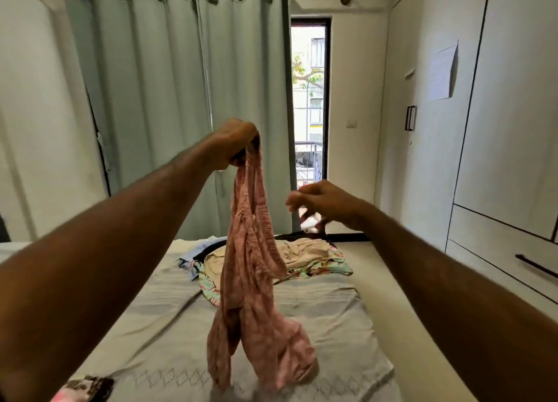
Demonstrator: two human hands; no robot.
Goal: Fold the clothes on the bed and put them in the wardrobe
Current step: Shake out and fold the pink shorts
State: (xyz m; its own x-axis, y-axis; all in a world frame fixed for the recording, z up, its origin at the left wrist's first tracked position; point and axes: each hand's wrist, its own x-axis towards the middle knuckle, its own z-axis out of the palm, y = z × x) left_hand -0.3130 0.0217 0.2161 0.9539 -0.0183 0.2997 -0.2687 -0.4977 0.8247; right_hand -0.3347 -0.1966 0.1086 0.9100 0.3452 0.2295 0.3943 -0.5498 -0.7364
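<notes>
Left arm stretching forward and up, left hand [234, 143] raised high, fingers curling tight, gripping pink garment [253, 269] at its top. Right arm reaching forward on right, lower. Right hand [324, 204] hovering just right of hanging cloth, fingers loosely spread, blurred, holding nothing.
</notes>
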